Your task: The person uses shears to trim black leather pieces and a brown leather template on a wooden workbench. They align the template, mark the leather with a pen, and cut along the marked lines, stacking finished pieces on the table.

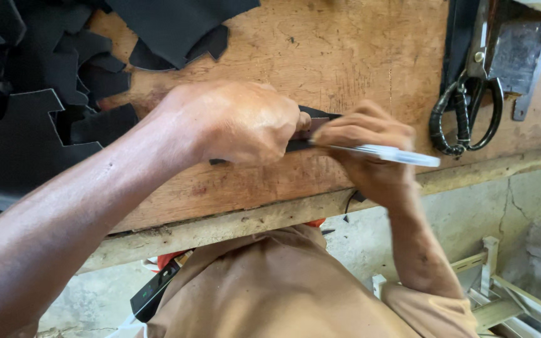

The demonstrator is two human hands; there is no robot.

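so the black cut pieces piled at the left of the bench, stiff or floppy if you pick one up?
Probably floppy: the black cut pieces are thin sheets, overlapping and lying flat on the wooden bench. Likely light for their size, apt to slide off the pile together. The matte surface suggests they are not slippery, though the material can't be told.

Small black strip (pixel 313 128), thin and flat, looks like leather or rubber sheet, same stuff as nothing fancy. Lying flat on the wooden desk (pixel 358 56), near the front edge, pretty much dead centre. Mostly hidden: only a dark pointed end poking out on top between the knuckles and a sliver along the lower edge. Pinned down under the left hand (pixel 239 122). Clear plastic pen (pixel 386 153), pinched in the right hand (pixel 370 150), lying nearly level, tip down at the strip, back end sticking out to the right.
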